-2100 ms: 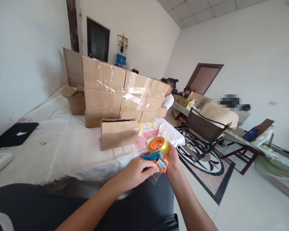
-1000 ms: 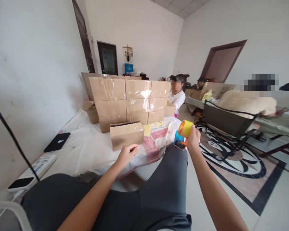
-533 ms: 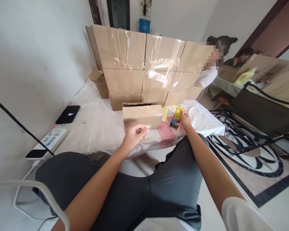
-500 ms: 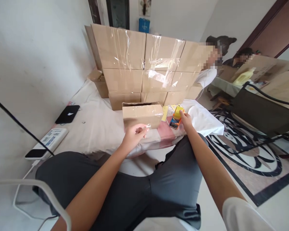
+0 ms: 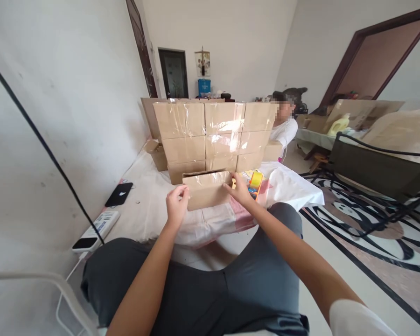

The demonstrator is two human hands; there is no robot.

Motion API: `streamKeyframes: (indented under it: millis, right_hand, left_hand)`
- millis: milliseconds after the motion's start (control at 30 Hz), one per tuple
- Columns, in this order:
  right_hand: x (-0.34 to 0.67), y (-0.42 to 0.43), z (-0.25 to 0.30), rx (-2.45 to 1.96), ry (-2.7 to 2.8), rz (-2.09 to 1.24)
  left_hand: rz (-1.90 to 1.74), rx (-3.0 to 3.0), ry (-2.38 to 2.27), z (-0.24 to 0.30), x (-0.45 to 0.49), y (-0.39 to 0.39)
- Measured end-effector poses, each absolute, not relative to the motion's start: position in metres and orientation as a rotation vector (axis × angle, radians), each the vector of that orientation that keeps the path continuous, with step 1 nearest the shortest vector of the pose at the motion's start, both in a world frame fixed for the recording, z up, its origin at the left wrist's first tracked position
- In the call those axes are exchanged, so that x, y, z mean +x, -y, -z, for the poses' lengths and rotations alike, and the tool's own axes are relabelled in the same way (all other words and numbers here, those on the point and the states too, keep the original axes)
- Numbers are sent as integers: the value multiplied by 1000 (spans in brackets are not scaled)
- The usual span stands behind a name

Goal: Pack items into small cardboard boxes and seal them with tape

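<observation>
A small cardboard box (image 5: 208, 192) stands on the cloth-covered surface in front of me, its top edge partly raised. My left hand (image 5: 177, 203) is closed in a pinch at the box's left edge; the small piece of clear tape in those fingers is barely visible now. At the other end, my right hand (image 5: 241, 189) grips the box's right upper corner, thumb on the front face and fingers over the side. Just right of that hand, an orange tape dispenser with a yellow roll (image 5: 255, 181) lies on the cloth, partly hidden by the hand.
Behind the box rises a wall of stacked, taped cardboard boxes (image 5: 185, 149). A black phone (image 5: 119, 194) and a white power strip (image 5: 105, 223) lie at left. A person in white (image 5: 286, 133) sits beyond the stack. A dark folding chair (image 5: 378, 172) stands at right.
My right hand has let go of the tape dispenser and moved left onto the box. My left hand has moved left to the box's left edge. The view has tilted up.
</observation>
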State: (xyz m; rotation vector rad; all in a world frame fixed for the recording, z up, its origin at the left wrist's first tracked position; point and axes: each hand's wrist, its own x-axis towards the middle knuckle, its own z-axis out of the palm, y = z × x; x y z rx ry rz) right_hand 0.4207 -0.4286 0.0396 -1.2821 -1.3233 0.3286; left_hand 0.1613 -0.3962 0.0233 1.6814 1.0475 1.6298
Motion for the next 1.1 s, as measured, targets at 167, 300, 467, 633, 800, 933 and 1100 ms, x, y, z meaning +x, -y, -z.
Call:
streamKeyframes:
  millis: [167,300,467,633,800,933,1100]
  right_hand:
    - [427,479,-12,-1062,1664,-293]
    - [430,504,7,-1014,1790,-311]
    - [429,509,8,-1088,1745,-314]
    - [429,485,-19,-1119,1382,-407]
    - [445,439,-34,-1170,1264,-508]
    - [455,410,-30,-1301,1306,-320]
    - [453,405,-31,-1342,1621,-217]
  left_hand:
    - [-1816,1460,-1062,-35,149,390]
    - [-1861,1416,-1029,-43,150,399]
    - [-1829,1447,-1001,-47,150,406]
    - [-1847,1455,-1019,-46,150,403]
    - [-1802,1534,-1040,-34,153,397]
    - [-1718,1601,-1027,-25,162,400]
    - [-1575,1605,-934,-29,181,411]
